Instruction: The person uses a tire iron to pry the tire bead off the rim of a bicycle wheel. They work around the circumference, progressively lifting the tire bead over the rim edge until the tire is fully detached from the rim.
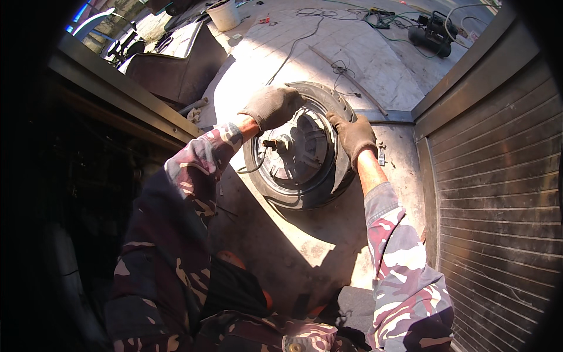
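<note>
A wheel with a black tyre (319, 188) and a hub motor (305, 146) at its middle lies on the ground in front of me. A dark cable (253, 170) comes out beside its axle (277, 144). At the far left part of the tyre, my left hand (271, 107), in a brown work glove, is closed with its fingertips at the rim edge; the fingertips are partly hidden. My right hand (355, 136), gloved alike, grips the tyre's right side, fingers over the tread and sidewall.
Metal door frames stand close on both sides, with a ribbed panel (498, 193) at right. Beyond lie a brown box-like piece (179, 70), a white bucket (224, 15), a black air compressor (433, 34), a thin rod (349, 79) and several loose cables.
</note>
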